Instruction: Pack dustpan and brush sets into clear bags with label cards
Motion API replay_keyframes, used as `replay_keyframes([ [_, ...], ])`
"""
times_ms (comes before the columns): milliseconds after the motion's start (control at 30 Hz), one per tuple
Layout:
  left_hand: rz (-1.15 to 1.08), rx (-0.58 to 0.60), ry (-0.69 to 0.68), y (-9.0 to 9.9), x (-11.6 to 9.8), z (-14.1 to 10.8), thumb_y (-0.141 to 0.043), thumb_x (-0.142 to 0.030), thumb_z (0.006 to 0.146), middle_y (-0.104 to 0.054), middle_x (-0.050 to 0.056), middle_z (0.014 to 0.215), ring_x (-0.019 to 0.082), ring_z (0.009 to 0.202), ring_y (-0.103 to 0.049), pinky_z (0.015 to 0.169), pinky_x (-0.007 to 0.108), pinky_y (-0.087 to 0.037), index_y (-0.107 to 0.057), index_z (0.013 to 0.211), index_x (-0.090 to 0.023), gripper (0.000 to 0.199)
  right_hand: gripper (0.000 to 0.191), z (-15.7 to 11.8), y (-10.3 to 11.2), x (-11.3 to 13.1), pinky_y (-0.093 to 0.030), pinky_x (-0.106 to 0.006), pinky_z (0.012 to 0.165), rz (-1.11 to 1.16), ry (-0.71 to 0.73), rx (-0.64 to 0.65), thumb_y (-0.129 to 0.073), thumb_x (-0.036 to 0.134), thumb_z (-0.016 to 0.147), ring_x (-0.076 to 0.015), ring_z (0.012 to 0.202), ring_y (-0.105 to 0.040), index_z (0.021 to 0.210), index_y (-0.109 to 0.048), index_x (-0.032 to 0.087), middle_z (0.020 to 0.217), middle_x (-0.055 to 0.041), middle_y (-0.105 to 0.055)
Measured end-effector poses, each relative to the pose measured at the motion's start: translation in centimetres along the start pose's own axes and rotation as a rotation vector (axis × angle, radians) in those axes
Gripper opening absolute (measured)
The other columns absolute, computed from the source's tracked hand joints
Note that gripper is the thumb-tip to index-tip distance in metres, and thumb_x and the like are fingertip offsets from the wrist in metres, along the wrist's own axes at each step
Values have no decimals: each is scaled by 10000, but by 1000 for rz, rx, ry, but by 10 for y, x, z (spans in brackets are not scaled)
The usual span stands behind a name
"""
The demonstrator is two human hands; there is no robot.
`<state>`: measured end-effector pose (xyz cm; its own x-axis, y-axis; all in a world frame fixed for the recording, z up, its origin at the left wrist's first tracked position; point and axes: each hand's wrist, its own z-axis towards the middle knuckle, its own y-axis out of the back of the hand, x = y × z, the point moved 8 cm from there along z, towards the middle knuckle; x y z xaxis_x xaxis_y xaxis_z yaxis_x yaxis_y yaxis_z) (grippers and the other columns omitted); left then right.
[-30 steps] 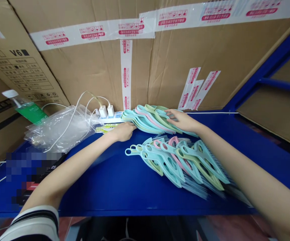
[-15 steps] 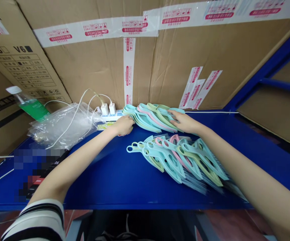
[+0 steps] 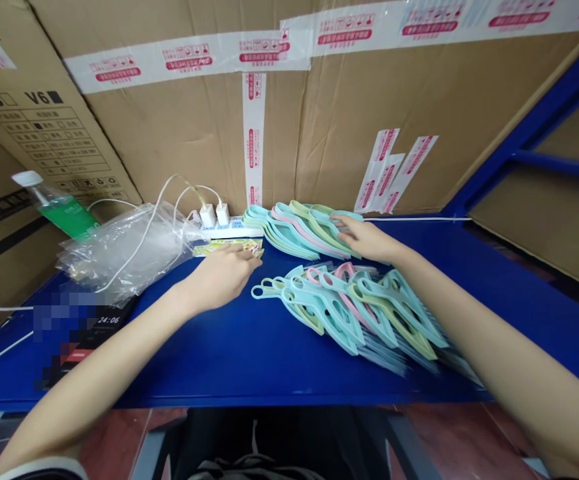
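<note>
A row of overlapping pastel dustpans [image 3: 294, 230] in blue, green and pink lies at the back of the blue table. My right hand [image 3: 364, 239] rests at their right end, fingers stretched out and touching the top ones. My left hand [image 3: 222, 277] is over the table left of both piles, beside the yellow printed cards [image 3: 204, 250]. Its fingers are loosely bent and apart, with nothing seen in them; their undersides are hidden. In front lies a fanned pile of hand brushes [image 3: 334, 310] with ring-ended handles pointing left and clear bristles pointing right.
Clear plastic bags [image 3: 134, 247] lie at the left with a white cable across them. Behind stand a power strip [image 3: 234, 230] with chargers and a green-labelled bottle [image 3: 67, 210]. A partly blurred phone [image 3: 102, 327] is near my left forearm. Taped cardboard [image 3: 184, 133] walls the back.
My left hand has left the left end of the dustpans and come back toward me and left, uncovering the yellow cards. My right hand stays at the dustpans.
</note>
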<state>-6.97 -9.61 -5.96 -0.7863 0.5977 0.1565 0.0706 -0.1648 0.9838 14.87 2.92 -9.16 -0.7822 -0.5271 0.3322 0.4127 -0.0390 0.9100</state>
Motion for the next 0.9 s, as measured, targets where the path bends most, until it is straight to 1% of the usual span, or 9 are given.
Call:
replay_keyframes([
  [100,16,30,28,-6,-10,-24,-440,-115,927,-727,107,1084,258,1004,-670,901,419,-526,-683,1110,-166,308,488,-10,9,8,-528,-487,982,-23,-1,-17,-448,229,891,-313,1177,-643,1373,-518,186,1317,-138,-656],
  [200,-27,26,73,-14,-12,-44,-441,-84,914,-732,89,998,241,920,-688,850,394,-555,-656,1178,-177,353,491,-32,24,27,-469,-528,1043,-52,0,-63,-433,275,908,-344,1285,-552,1380,-505,162,1387,-168,-595],
  [300,-93,16,121,-26,-11,-54,-411,-149,955,-725,87,993,232,928,-687,853,382,-571,-645,1176,-190,324,516,-67,39,63,-432,-544,1074,-108,48,-185,-369,375,967,-346,1339,-493,1432,-447,164,1450,-165,-534],
  [367,-137,13,167,-36,-10,-54,-403,-229,982,-708,113,1080,246,1005,-673,881,399,-568,-606,1219,-176,316,526,-92,39,91,-450,-524,1059,-169,133,-252,-343,453,990,-330,1308,-527,1440,-445,201,1394,-147,-585],
  [467,-164,70,197,-51,-10,-43,-454,-289,970,-649,169,1185,294,1110,-636,902,432,-552,-468,1357,-118,424,648,-117,15,112,-468,-548,1030,-256,207,-196,-403,618,939,-360,1318,-509,1469,-420,246,1409,-146,-573],
  [533,-179,97,177,-59,-12,-31,-472,-308,969,-629,155,1179,272,1074,-652,896,399,-548,-432,1376,-121,449,809,-125,-4,112,-455,-586,1026,-314,215,-156,-460,703,874,-409,1347,-463,1509,-365,211,1444,-189,-534],
  [600,-195,126,160,-64,-13,-17,-467,-291,977,-618,124,1149,236,993,-676,875,365,-548,-464,1328,-145,380,842,-130,-16,109,-452,-594,1020,-339,215,-142,-470,682,882,-422,1353,-449,1537,-310,178,1458,-214,-513],
  [700,-206,166,133,-67,-14,0,-462,-268,984,-605,93,1084,216,912,-685,845,346,-548,-520,1223,-160,269,772,-134,-22,106,-460,-577,1008,-361,181,-176,-436,603,929,-398,1359,-449,1565,-242,210,1458,-192,-522],
  [900,-190,198,98,-62,-21,22,-452,-209,981,-573,102,1092,233,957,-668,870,365,-543,-536,1163,-165,206,692,-138,-18,102,-476,-564,952,-399,114,-265,-378,538,960,-400,1290,-516,1562,-245,224,1411,-189,-565],
])
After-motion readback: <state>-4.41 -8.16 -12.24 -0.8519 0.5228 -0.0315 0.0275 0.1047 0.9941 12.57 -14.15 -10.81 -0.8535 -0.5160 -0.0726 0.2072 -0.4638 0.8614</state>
